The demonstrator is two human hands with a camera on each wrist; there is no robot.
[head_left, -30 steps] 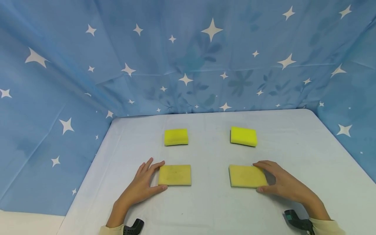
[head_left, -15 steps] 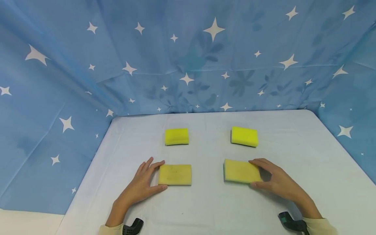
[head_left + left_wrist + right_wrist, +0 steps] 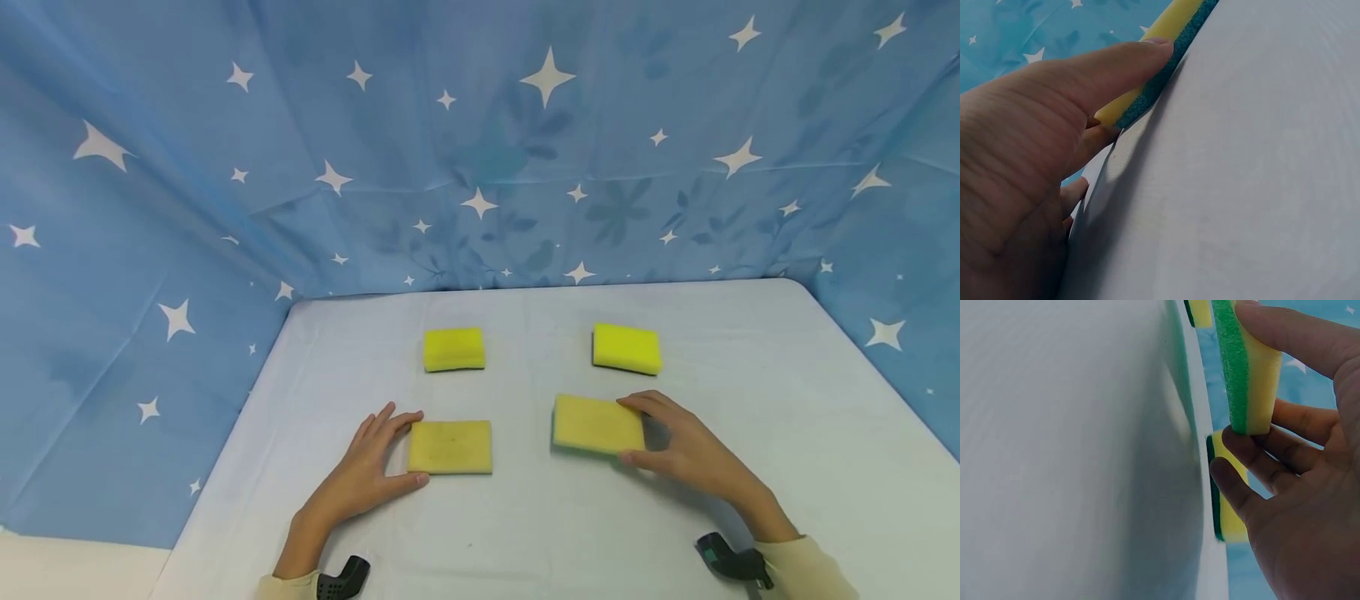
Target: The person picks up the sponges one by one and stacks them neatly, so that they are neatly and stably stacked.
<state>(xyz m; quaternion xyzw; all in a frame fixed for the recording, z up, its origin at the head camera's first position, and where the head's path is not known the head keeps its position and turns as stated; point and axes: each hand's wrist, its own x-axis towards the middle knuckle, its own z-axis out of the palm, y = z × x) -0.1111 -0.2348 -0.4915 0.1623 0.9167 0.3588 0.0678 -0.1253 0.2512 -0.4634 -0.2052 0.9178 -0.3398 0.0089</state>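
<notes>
My right hand (image 3: 686, 446) pinches a yellow sponge with a green scouring layer (image 3: 597, 423) by its right end. In the right wrist view this sponge (image 3: 1247, 375) is raised off the white cloth, green face down, with the thumb on one long edge and fingers at the other. On the left, my left hand (image 3: 363, 475) has its thumb and index finger at opposite edges of another yellow sponge (image 3: 452, 447), which lies flat. Its blue-green layer shows under the yellow in the left wrist view, where the thumb (image 3: 1116, 69) lies against the sponge's side.
Two brighter yellow sponges, one at back left (image 3: 453, 349) and one at back right (image 3: 627, 348), lie farther off on the white tablecloth (image 3: 517, 517). A blue curtain with white stars (image 3: 480, 150) borders the table's back and sides.
My right hand has lifted its sponge and carried it leftward and slightly away from me. The left hand and its sponge have stayed in place.
</notes>
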